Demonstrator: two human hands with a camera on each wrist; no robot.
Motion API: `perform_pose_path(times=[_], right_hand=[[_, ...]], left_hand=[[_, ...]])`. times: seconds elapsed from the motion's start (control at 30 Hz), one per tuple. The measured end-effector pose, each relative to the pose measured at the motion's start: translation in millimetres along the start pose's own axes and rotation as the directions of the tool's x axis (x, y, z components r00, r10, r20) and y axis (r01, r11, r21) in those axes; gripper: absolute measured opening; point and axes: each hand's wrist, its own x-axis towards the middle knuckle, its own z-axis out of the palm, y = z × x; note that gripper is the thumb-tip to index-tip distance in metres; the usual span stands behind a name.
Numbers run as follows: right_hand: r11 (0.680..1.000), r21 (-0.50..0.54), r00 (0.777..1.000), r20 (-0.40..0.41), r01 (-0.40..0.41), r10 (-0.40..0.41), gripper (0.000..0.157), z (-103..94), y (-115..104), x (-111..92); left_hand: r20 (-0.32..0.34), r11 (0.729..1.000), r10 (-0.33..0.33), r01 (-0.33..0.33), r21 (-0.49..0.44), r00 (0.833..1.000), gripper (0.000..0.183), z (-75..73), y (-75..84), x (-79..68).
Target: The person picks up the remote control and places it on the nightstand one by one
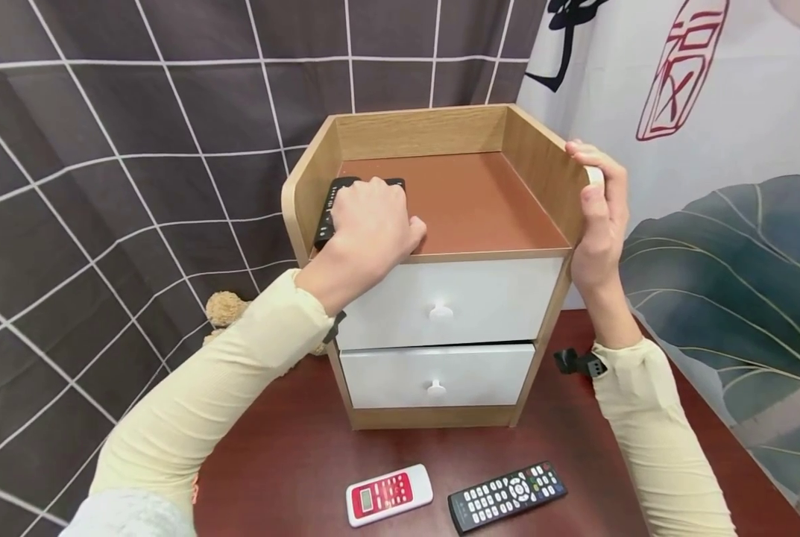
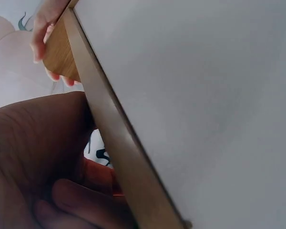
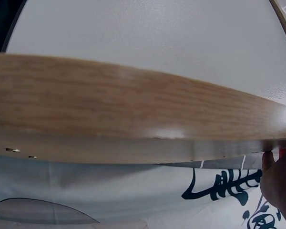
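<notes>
On the brown top of a small wooden cabinet (image 1: 527, 224) with two white drawers, my left hand (image 1: 373, 220) curls over a black remote control (image 1: 396, 182). Only that remote's far end shows; the rest lies under the hand. Left of it, along the side panel, is another black remote control (image 1: 328, 216), partly covered by the hand. My right hand (image 1: 601, 216) grips the front edge of the cabinet's right side panel, thumb inside and fingers outside. In the left wrist view the left hand's fingers (image 2: 81, 198) look bent, in shadow behind the cabinet's front edge.
A white and red remote control (image 1: 389, 494) and a black remote control (image 1: 507, 496) lie on the dark red table (image 1: 292, 455) before the cabinet. Something tan and fluffy (image 1: 225, 307) sits behind the left arm. A grey checked curtain (image 1: 191, 112) hangs behind.
</notes>
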Motion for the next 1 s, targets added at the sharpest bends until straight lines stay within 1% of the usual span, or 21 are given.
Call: perform_pose_path(times=[0.1, 0.2, 0.27, 0.33, 0.5, 0.6, 0.7, 0.87, 0.9, 0.93, 0.97, 1.0], right_hand=[[1.000, -0.005, 1.000, 0.001, -0.003, 0.003, 0.030, 0.8, -1.0, -0.3], [1.000, -0.012, 1.000, 0.005, -0.009, 0.009, 0.030, 1.2, -2.1, -0.3], [1.000, -0.019, 1.000, 0.004, -0.012, 0.012, 0.030, 0.9, -2.5, -0.2], [1.000, -0.024, 1.000, 0.001, -0.012, 0.012, 0.030, 0.5, -2.6, -0.4], [1.000, -0.024, 1.000, 0.000, -0.010, 0.010, 0.030, 0.7, -2.0, -0.8], [1.000, -0.024, 1.000, -0.002, -0.013, 0.013, 0.030, -2.0, -2.1, -1.8], [1.000, -0.022, 1.000, -0.002, -0.012, 0.012, 0.030, -3.6, -1.9, -2.0], [1.000, -0.008, 1.000, 0.001, 0.009, -0.009, 0.031, -1.4, -0.1, -0.1], [1.000, -0.009, 1.000, 0.003, 0.009, -0.009, 0.031, -1.0, -0.1, 0.3], [1.000, -0.016, 1.000, 0.006, 0.013, -0.013, 0.031, -1.0, -0.1, 0.7], [1.000, -0.018, 1.000, 0.005, 0.009, -0.009, 0.031, -1.2, -0.3, 0.9], [1.000, -0.018, 1.000, 0.003, 0.005, -0.005, 0.031, -1.7, -0.8, 1.0]], left_hand=[[0.010, 1.000, -0.004, 0.004, -0.002, 1.000, 0.030, -0.3, 0.1, 2.5], [0.025, 1.000, -0.015, 0.015, 0.016, 1.000, 0.042, -2.3, -0.5, 4.3], [0.021, 1.000, -0.018, 0.018, 0.016, 1.000, 0.052, -5.9, -1.8, 3.7], [0.005, 1.000, -0.017, 0.017, -0.006, 1.000, 0.057, -10.4, -4.7, 2.1], [-0.065, 0.994, -0.010, 0.003, -0.109, 0.998, 0.052, -20.5, -14.8, -6.4], [-0.120, 0.989, 0.022, -0.040, -0.145, 0.993, 0.048, -20.8, -15.4, -14.7], [-0.181, 0.982, 0.075, -0.104, -0.159, 0.981, 0.046, -16.4, -15.0, -27.2], [-0.269, 0.962, 0.151, -0.204, -0.181, 0.951, 0.043, -3.2, -15.6, -52.7], [-0.288, 0.954, 0.172, -0.232, -0.189, 0.942, 0.042, 0.1, -15.5, -57.4], [-0.311, 0.941, 0.201, -0.271, -0.202, 0.929, 0.040, 4.2, -15.4, -61.7], [-0.331, 0.922, 0.238, -0.319, -0.217, 0.913, 0.038, 8.8, -14.8, -65.8], [-0.352, 0.896, 0.281, -0.375, -0.237, 0.893, 0.036, 14.4, -14.1, -69.4]])
